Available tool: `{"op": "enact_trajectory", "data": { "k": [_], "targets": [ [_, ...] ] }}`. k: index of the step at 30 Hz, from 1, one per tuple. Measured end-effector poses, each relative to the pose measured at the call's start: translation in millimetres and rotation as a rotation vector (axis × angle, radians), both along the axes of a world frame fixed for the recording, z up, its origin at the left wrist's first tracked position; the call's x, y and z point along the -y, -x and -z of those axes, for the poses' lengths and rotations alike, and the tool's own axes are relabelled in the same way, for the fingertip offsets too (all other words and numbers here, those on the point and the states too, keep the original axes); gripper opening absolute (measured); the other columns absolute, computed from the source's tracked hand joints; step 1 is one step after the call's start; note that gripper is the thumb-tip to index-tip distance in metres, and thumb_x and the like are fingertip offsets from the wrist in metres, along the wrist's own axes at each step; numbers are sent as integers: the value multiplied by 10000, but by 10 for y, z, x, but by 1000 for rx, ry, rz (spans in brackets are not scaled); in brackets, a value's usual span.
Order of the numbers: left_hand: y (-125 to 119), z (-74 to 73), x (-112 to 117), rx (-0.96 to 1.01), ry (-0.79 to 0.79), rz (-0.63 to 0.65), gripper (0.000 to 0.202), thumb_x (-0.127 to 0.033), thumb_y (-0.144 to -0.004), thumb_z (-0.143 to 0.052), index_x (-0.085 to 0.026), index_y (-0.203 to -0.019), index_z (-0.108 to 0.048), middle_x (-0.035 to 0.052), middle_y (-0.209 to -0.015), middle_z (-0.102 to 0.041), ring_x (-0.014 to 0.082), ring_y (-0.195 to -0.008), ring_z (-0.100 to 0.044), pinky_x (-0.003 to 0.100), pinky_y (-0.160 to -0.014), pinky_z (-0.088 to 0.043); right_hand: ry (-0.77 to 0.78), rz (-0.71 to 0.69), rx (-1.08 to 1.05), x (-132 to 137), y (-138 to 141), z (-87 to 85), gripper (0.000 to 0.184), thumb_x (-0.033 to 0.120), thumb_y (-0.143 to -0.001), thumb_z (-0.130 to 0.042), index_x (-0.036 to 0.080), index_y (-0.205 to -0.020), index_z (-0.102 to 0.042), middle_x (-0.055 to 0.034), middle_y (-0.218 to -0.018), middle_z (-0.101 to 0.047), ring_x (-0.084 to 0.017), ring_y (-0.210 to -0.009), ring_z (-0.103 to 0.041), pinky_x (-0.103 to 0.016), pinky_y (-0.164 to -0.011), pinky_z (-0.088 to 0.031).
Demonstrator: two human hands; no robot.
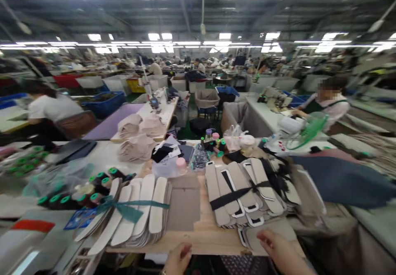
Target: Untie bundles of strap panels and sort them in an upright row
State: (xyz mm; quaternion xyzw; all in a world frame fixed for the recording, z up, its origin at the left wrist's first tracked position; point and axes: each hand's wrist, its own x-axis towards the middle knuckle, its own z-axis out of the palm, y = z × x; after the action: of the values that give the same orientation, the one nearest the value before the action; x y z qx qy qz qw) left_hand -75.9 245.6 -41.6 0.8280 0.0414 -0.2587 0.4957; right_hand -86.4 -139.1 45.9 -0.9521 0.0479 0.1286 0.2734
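At the table's front edge, my left hand (177,258) is loosely curled, and nothing shows in it. My right hand (280,248) reaches over a flat beige fabric panel (278,230), its fingers partly extended; I cannot tell whether they touch it. Just beyond lies a stack of beige, white-edged fabric pieces (235,188), tied with a black strip (230,197). Left of the middle, bundles of long off-white rounded pieces (145,209) are tied with a teal strip (130,211). Between the stacks is a flat brown-grey sheet (184,205).
Thread cones (64,200) stand at left, near stacked pink-beige pieces (136,147). Dark blue fabric (343,178) and a green fan (312,130) are at right. Sewing machines (159,99) and bins (207,98) stand beyond. One person (328,105) sits at right, another (55,107) at left.
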Motion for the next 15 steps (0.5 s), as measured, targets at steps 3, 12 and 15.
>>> {"op": "enact_trajectory", "data": {
  "k": [3,12,15],
  "targets": [
    [-280,88,525,59,70,50,330,-404,-784,-594,-213,-1044,-663,81,-1042,-718,259,-1002,-664,373,-914,-525,28,55,27,352,-279,18,258,209,-820,-468,255,-913,-705,-31,-914,-715,-191,-882,-661,-276,-814,-477],
    [-1314,-85,2640,300,117,176,239,-237,-808,-536,-188,-982,-693,73,-996,-660,205,-925,-633,315,-819,-524,140,96,160,1220,-1365,281,314,109,-838,-440,190,-1068,-636,-81,-1061,-615,-198,-1005,-569,-282,-876,-400],
    [-1703,-4,3345,371,83,195,260,-187,-813,-523,-182,-1021,-679,79,-1039,-641,211,-992,-605,339,-882,-499,172,63,215,1397,-1655,396,384,80,-805,-488,200,-1156,-588,-92,-1120,-573,-234,-1093,-507,-327,-943,-363]
  ]
}}
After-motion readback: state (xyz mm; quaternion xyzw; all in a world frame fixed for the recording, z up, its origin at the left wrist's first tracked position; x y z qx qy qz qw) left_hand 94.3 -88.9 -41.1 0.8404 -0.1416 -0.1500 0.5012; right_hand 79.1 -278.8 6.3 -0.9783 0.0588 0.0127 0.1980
